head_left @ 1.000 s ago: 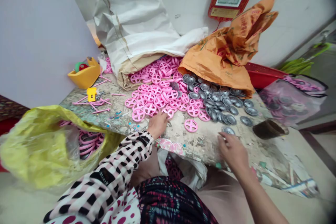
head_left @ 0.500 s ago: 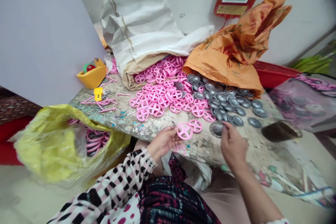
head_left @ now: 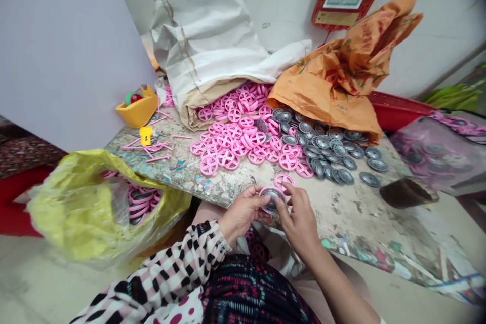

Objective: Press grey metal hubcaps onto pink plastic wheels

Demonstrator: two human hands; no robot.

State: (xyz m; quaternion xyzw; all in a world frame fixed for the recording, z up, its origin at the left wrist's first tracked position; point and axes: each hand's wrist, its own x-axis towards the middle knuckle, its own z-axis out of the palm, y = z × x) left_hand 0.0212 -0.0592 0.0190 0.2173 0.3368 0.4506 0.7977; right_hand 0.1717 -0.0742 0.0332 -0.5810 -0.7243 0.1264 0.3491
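Note:
At the table's front edge, my left hand (head_left: 243, 211) grips a pink wheel ring (head_left: 272, 188) by its left side. A grey disc (head_left: 272, 203) lies inside that ring, facing up. My right hand (head_left: 301, 217) holds the right side of both pieces, its thumb on the disc. One loose pink spoked wheel (head_left: 284, 180) rests on the table just behind my fingers. Farther back is a heap of pink spoked wheels (head_left: 225, 144), and to its right a heap of grey discs (head_left: 322, 143).
A white sack (head_left: 208, 25) and an orange sack (head_left: 326, 81) spill the parts onto the worn table (head_left: 364, 217). A yellow bag (head_left: 76, 202) of assembled wheels hangs open at left. Pink rods (head_left: 152, 148) and a yellow cup-like piece (head_left: 138, 109) lie left; a brown container (head_left: 406, 192) stands right.
My right hand has moved left with the grey disc and set it into the pink wheel in my left hand. Both hands now meet on the two pieces.

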